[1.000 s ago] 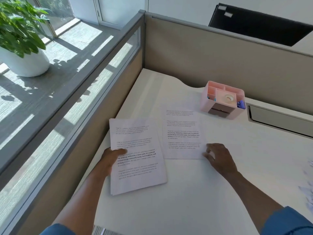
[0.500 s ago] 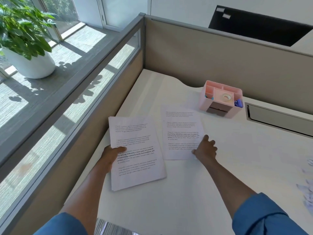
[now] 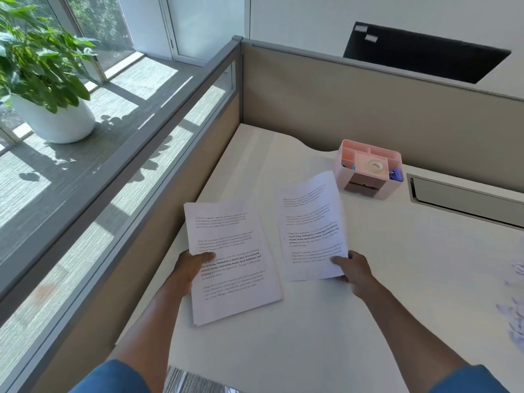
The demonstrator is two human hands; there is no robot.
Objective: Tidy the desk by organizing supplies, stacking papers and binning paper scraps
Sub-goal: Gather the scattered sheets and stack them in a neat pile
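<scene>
Head cam: paper stacking is the step in hand, I'd say. The stack (image 3: 232, 262) sits over the desk's (image 3: 326, 336) left side, pinched by the left hand (image 3: 188, 269), thumb on top, fingers underneath. The loose sheet (image 3: 312, 225) is just to its right, apart from it, far end curling up off the desk, with the right hand (image 3: 354, 269) pinching its near right corner. Next move probably means swinging that sheet left onto the stack and squaring the edges; it's floppy, so it could fold. Both forearms reach forward, blue sleeves at the bottom. Further out: the pink organizer (image 3: 368, 168) behind the sheet, and scraps (image 3: 514, 316) at the right edge, not binned yet.
</scene>
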